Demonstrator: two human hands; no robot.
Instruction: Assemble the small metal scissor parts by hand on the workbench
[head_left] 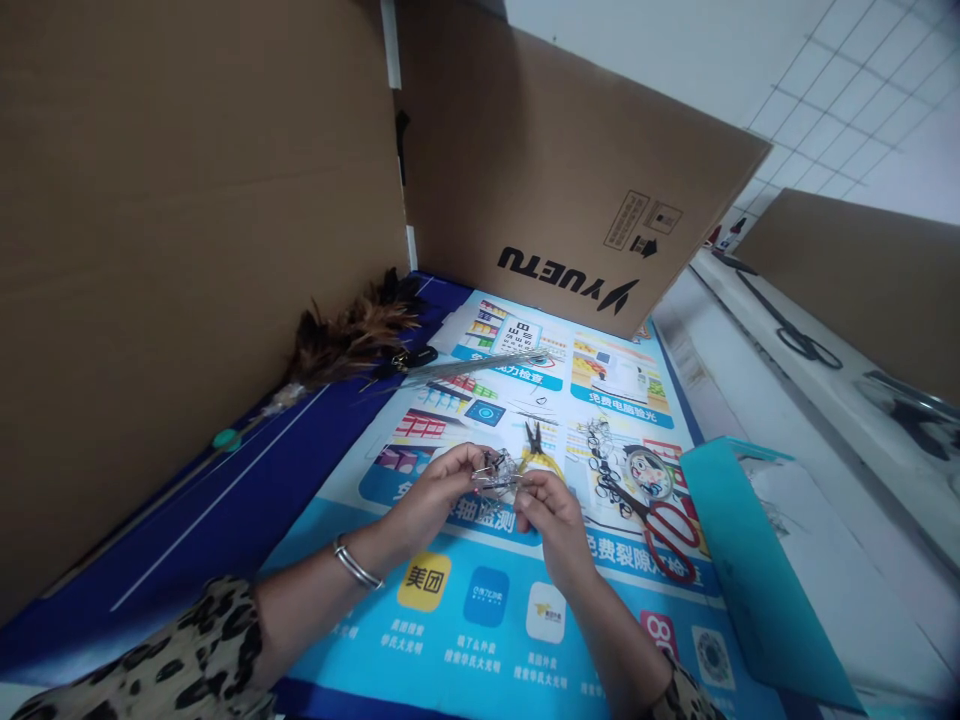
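Between my two hands, over the printed mat, is a small tangle of thin silvery wire (498, 474). My left hand (442, 492) is closed, with thumb and fingers pinching the left side of the tangle. On the right side, my right hand (553, 512) is closed in a pinch on the wire ends; the exact strand is too small to make out. Just beyond my hands lie pliers with yellow handles (534, 440), jaws pointing away. Scissors with red handles (670, 540) rest to the right, beside a round clear-rimmed disc (648, 472) and small dark wire pieces (600, 455).
A bundle of straight thin wires (480, 368) lies farther back. A feather duster (352, 335) leans along the left cardboard wall (187, 200). Cardboard (570, 180) also stands behind. To the right are a teal box (765, 590) and black scissors (806, 345) on a white surface.
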